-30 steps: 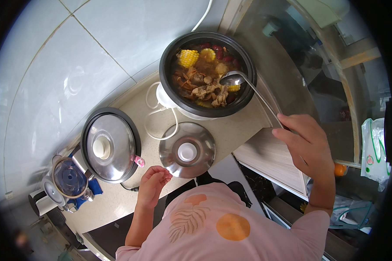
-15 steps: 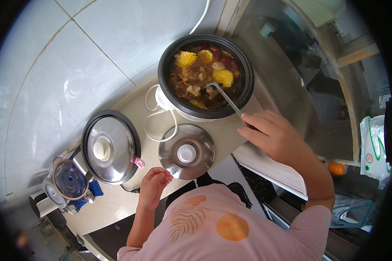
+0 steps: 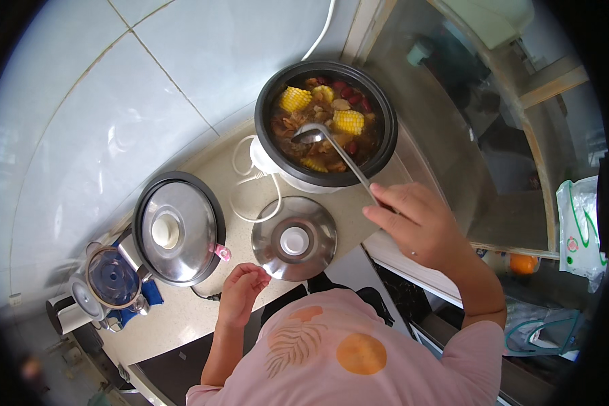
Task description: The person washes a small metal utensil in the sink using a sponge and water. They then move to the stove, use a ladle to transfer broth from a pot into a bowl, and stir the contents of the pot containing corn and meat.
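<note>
My right hand [image 3: 413,220] is closed round the handle of a metal ladle [image 3: 348,161]. The ladle's bowl is at the soup's surface, with dark liquid seeming to sit in it. Around it is a black round pot [image 3: 264,145] holding brown soup with yellow corn pieces [image 3: 349,122], dark red dates [image 3: 346,91] and meat-like chunks. Low on the near side, my left hand [image 3: 243,294] has its fingers curled together, with nothing seen in them. Its fingertips are by the rim of a steel lid [image 3: 267,237] with a white knob; whether they touch it I cannot tell.
Left of the lid stands a dark pot with a steel cover [image 3: 189,233] and a pink-handled item. Farther left are a glass jug [image 3: 111,277] and a blue cloth [image 3: 152,292]. A white cord [image 3: 233,203] loops over the counter [image 3: 176,325]. A window frame borders the right.
The ladle's bowl has come up out of the soup and moved a little left. My right hand has shifted slightly down. My left hand stays by the lid.
</note>
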Demonstrator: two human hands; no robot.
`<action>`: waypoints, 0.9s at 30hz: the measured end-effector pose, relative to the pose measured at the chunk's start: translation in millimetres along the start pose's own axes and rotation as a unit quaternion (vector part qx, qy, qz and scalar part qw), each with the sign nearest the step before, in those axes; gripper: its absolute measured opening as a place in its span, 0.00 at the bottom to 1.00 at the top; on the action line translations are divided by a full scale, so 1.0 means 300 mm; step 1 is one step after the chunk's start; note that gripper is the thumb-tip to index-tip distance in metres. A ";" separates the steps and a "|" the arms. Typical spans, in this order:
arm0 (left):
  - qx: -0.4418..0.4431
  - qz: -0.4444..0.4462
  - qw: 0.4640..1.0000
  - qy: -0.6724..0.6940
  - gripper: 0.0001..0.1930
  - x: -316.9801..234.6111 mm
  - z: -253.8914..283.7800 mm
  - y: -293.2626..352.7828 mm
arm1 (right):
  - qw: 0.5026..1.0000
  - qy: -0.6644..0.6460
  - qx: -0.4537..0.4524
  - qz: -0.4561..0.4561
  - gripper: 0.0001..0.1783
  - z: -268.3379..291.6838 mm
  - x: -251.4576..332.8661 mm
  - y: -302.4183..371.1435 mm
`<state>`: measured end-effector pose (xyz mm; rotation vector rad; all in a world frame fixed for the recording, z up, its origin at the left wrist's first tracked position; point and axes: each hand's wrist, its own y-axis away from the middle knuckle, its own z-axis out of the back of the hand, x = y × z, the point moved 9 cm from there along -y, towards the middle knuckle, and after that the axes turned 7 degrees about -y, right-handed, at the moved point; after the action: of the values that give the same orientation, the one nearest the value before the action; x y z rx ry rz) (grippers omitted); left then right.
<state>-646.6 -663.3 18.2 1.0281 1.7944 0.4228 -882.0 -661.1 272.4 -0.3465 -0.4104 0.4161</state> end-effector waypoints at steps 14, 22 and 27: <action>0.027 -0.061 0.998 0.004 0.05 0.018 -0.050 0.099 | 0.993 0.026 -0.111 -0.017 0.14 0.025 -0.060 0.106; -0.020 -0.089 0.994 0.052 0.05 0.100 -0.012 0.247 | 0.989 -0.013 -0.150 -0.002 0.16 0.010 -0.084 0.107; -0.087 -0.122 0.983 0.106 0.04 0.183 0.078 0.360 | 0.993 0.004 -0.120 -0.010 0.15 -0.031 -0.138 0.129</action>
<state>-585.6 -560.6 48.7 0.6511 2.0033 0.5421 -924.6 -648.9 236.1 -0.5769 -0.4576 0.3455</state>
